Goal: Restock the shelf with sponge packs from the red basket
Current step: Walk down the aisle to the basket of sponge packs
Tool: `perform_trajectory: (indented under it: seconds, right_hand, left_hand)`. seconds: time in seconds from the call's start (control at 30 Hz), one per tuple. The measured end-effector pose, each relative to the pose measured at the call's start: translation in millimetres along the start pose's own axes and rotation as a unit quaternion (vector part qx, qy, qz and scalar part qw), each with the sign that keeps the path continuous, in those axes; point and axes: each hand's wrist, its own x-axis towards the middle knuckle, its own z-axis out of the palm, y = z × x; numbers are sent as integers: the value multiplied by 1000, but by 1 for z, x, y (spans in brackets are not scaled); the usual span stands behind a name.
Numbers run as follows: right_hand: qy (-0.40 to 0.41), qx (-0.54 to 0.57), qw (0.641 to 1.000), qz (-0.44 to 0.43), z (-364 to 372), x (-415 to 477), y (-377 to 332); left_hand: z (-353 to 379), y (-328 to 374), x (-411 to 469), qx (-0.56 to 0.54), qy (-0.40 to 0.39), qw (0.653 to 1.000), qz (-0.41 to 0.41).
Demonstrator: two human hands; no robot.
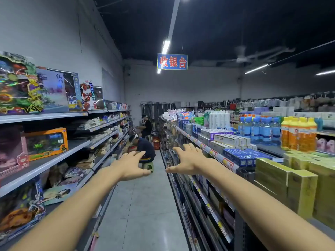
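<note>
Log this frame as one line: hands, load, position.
left hand: open, holds nothing | right hand: open, holds nothing | position: both outstretched above aisle floor, between shelves | restock: not begun

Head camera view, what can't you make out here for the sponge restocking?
- Red container far down the aisle, head view: too small to confirm as the basket.
- Sponge packs: none identifiable; distant goods too small.
- Price tags, head view: print blurred.
- Lower right shelves, head view: seen edge-on, contents hidden.
</note>
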Motion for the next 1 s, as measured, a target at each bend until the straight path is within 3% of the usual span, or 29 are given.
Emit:
perform_trajectory:
  seconds: [0.27,0.43,0.6,1.0]
  right_hand:
    - [-8,13,1000,8,55,21,41]
    - [54,41,998,-1,115,28,61]
    - [10,44,999,-1,180,43,76]
    - [-76,71,994,-13,324,143,86]
  left_hand:
    - [61,14,22,14,-32,999,-18]
    - [110,26,25,23,-23,999,-1]
    - [161,25,43,78,-27,997,-8]
    - [304,-63,109,26,-71,997,-22]
